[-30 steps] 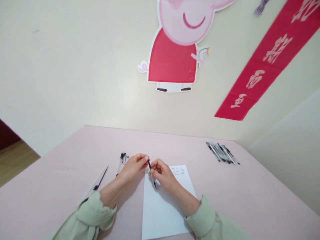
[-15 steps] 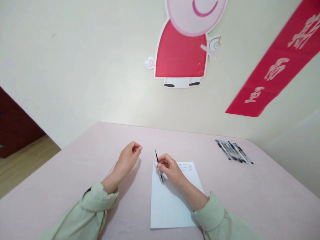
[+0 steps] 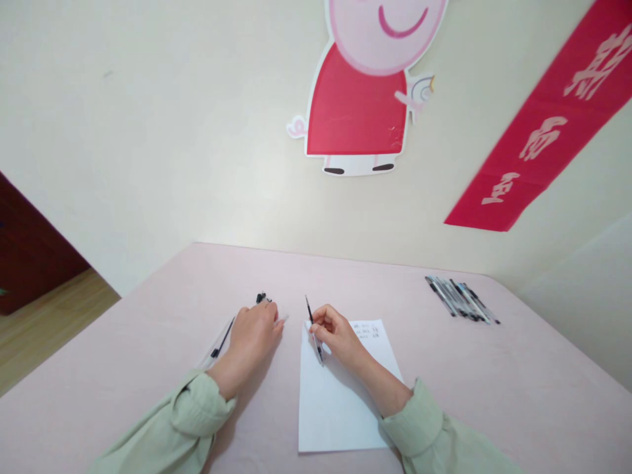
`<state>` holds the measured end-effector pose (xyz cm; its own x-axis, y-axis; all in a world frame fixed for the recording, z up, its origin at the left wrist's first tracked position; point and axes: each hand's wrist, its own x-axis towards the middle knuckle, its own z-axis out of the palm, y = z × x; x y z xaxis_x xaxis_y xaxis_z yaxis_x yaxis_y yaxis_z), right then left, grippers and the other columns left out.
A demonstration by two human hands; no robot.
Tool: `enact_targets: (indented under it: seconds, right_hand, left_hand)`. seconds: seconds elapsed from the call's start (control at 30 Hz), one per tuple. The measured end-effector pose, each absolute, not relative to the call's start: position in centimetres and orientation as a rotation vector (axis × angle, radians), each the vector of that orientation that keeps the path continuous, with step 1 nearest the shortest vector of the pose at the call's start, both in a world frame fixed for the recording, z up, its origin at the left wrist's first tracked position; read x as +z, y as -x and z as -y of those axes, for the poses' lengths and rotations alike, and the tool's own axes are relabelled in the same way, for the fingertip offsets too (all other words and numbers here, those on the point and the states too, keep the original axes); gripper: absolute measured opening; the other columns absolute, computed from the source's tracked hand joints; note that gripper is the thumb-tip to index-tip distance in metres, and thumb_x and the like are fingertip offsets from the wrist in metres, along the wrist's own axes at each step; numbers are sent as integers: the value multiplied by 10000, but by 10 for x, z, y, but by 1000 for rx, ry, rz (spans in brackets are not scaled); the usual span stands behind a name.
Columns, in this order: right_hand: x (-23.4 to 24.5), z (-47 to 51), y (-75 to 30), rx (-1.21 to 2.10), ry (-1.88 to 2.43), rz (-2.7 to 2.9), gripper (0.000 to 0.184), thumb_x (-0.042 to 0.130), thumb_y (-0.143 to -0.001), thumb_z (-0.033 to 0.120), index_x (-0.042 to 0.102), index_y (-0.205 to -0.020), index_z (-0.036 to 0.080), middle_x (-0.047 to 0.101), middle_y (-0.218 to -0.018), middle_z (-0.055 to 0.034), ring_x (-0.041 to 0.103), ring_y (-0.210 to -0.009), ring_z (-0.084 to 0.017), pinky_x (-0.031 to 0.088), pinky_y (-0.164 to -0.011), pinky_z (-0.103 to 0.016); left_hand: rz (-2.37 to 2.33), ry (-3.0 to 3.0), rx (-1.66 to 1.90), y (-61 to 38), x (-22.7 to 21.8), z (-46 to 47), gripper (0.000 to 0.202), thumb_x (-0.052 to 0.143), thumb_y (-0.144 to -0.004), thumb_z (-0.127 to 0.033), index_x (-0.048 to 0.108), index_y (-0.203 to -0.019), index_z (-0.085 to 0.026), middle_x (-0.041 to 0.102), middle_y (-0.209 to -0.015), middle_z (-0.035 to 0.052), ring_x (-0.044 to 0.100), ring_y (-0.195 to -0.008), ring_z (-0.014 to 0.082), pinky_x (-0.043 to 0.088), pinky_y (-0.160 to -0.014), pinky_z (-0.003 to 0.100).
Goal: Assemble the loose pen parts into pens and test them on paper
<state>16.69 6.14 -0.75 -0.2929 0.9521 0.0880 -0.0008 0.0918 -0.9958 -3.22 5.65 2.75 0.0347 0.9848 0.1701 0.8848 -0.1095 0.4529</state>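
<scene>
My right hand (image 3: 333, 329) pinches a thin pen refill (image 3: 309, 306), its metal tip pointing up. The lower part is thicker, pale and dark-ended, and rests over the white sheet of paper (image 3: 340, 408). My left hand (image 3: 254, 332) is lowered to the table with curled fingers, back of the hand up. A small clear piece (image 3: 285, 317) shows at its fingertips; most of what lies under them is hidden. Small black pen parts (image 3: 263, 297) lie just beyond the knuckles. Beside the wrist lies a pen refill with a black end (image 3: 222, 342), next to clear pieces.
Several pens (image 3: 461, 299) lie in a bunch at the right back of the pink-covered table (image 3: 469, 388). Handwriting marks the paper's far right corner. Behind the table stands a wall with a cartoon pig cutout (image 3: 358, 112) and a red banner (image 3: 523, 145).
My left hand has turned over and come down to the table, fingers curling downward. The black parts beyond it have come into view. My right hand keeps its pinch on the refill.
</scene>
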Motion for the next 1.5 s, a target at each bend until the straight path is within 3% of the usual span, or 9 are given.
enact_targets:
  seconds: [0.13, 0.27, 0.5, 0.8, 1.23, 1.5]
  right_hand:
    - [-5, -60, -167, 1351, 984, 1488, 131, 617, -723, 215, 541, -829, 213, 583, -701, 19, 526, -630, -128, 387, -585, -255]
    - [-2, -57, -166, 1349, 976, 1539, 105, 593, -730, 200, 537, -818, 209, 591, -721, 12, 535, -656, -133, 378, -615, -263]
    - [-2, -55, -164, 1356, 981, 1578, 104, 585, -725, 185, 539, -814, 214, 564, -694, 26, 526, -642, -131, 367, -601, -256]
    - [-3, -55, -165, 1347, 977, 1615, 116, 579, -715, 175, 554, -818, 221, 558, -683, 32, 526, -640, -132, 380, -595, -248]
    - [-4, -61, -174, 1006, 1119, 1700, 181, 529, -784, 167, 613, -937, 215, 574, -772, 20, 490, -620, -124, 371, -588, -247]
    - [-2, -60, -174, 929, 1115, 1692, 201, 548, -760, 142, 562, -944, 220, 582, -845, 4, 537, -744, -153, 422, -701, -284]
  left_hand:
    - [-1571, -1573, 1144, 26, 31, -68, 176, 590, -749, -378, 557, -714, -209, 588, -665, 5, 565, -639, 188, 404, -659, 299]
    - [-1258, -1116, 1323, 19, 31, -73, 273, 654, -706, -435, 542, -730, -188, 586, -721, -11, 587, -717, 158, 463, -747, 292]
    - [-1153, -915, 1309, 16, 39, -68, 280, 700, -667, -408, 557, -718, -173, 639, -756, 22, 617, -757, 157, 483, -768, 293]
    - [-1150, -1037, 1275, 13, 33, -70, 266, 701, -667, -403, 558, -708, -182, 605, -713, -9, 608, -727, 154, 492, -767, 298]
    - [-1138, -979, 1205, 4, 23, -63, 232, 702, -691, -357, 551, -713, -182, 576, -722, -17, 604, -734, 143, 484, -762, 284]
    - [-1082, -849, 1148, -10, 20, -48, 258, 738, -675, -353, 576, -762, -172, 606, -760, 1, 607, -744, 136, 492, -735, 269]
